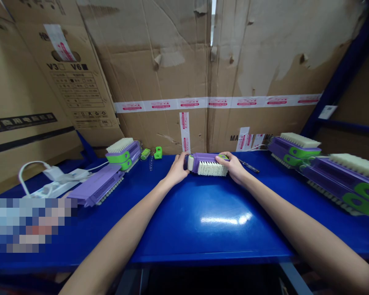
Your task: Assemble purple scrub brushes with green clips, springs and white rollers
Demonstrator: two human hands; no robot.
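Note:
A purple brush (207,158) with cream bristles and a green part lies crosswise near the back of the blue table. My left hand (177,170) is closed around its left end, next to a pale end piece. My right hand (235,168) grips the right end, thumb over the green part. The bristles face toward me and down. To the left of my left hand are a coil spring (151,162), a green clip-like piece (158,153) and a small green part (145,154). A thin dark tool (249,166) rests just right of my right hand.
Purple-and-green brushes (94,186) stand at left, and more brushes (338,186) are stacked at right. A white power strip (61,184) with cords sits at far left beside a pixelated patch. Cardboard (162,78) walls the back and left of the blue table (209,241).

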